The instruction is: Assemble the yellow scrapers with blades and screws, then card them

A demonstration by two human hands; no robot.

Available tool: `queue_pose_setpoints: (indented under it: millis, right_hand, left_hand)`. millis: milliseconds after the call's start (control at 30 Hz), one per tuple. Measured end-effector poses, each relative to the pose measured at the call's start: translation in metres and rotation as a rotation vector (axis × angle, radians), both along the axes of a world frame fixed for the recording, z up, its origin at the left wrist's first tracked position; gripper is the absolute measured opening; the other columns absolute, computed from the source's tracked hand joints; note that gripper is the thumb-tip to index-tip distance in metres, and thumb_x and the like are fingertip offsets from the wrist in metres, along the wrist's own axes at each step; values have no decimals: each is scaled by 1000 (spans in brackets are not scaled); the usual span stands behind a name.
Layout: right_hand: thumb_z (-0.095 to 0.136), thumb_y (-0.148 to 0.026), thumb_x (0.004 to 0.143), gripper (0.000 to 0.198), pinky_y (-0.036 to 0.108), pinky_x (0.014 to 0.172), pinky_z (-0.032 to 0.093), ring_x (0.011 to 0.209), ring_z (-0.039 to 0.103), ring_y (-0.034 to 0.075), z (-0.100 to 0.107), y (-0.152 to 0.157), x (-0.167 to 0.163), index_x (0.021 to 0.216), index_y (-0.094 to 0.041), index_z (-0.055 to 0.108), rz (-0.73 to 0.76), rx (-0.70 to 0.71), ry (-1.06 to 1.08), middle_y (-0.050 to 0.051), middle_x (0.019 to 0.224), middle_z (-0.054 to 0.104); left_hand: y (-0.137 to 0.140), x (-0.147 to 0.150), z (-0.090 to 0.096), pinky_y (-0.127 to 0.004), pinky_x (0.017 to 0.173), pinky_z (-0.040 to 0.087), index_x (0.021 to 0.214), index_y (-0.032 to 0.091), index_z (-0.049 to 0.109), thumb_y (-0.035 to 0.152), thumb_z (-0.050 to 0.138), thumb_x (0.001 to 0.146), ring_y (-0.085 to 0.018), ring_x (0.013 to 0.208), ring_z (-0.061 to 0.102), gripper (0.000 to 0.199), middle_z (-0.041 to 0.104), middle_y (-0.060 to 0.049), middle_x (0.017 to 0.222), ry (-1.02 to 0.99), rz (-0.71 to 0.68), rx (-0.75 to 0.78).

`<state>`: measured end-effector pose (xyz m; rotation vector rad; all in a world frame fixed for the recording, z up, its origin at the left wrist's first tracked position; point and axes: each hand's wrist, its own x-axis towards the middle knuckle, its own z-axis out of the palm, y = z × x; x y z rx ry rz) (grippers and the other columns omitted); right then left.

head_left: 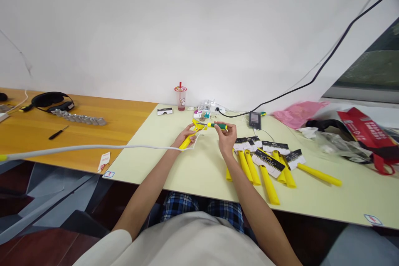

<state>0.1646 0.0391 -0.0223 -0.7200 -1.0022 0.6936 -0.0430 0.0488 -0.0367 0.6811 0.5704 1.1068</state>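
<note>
My left hand [185,136] is closed around a yellow-handled tool [186,143], whose head points away from me; its exact kind is too small to tell. In my right hand [227,135] is a screwdriver [220,126] with a green and yellow handle, held level with its shaft pointing left. The screwdriver's tip reaches the head of the yellow tool, though I cannot tell what it touches there. Several similar yellow handles [269,186] with black-and-white cards [268,163] lie right of my right forearm.
A white cable [124,146] crosses in front of my left hand. Behind my hands stand a lidded cup [181,99] and a power strip [210,105]. A small black device [254,120], a pink bag [297,114] and a red package [368,133] lie right. Headphones [52,100] lie left.
</note>
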Motion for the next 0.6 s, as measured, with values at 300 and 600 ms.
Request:
queue_pose_setpoints:
  millis: [300, 600]
  right_hand:
    - [94, -48, 85, 47, 44, 94, 68, 106, 84, 27, 1, 0, 0, 107, -26, 60, -12, 9, 1, 7, 109, 82]
    - [95, -42, 85, 43, 44, 96, 67, 105, 84, 26, 3, -4, -1, 108, -26, 62, -4, 24, -14, 6, 108, 82]
  left_hand:
    - [2, 1, -1, -24, 53, 39, 136, 21, 57, 16, 89, 71, -7, 50, 54, 72, 69, 4, 86, 160, 47, 109]
    - [1, -1, 2, -25, 52, 40, 137, 22, 58, 19, 91, 72, -8, 49, 53, 73, 65, 7, 76, 194, 53, 127]
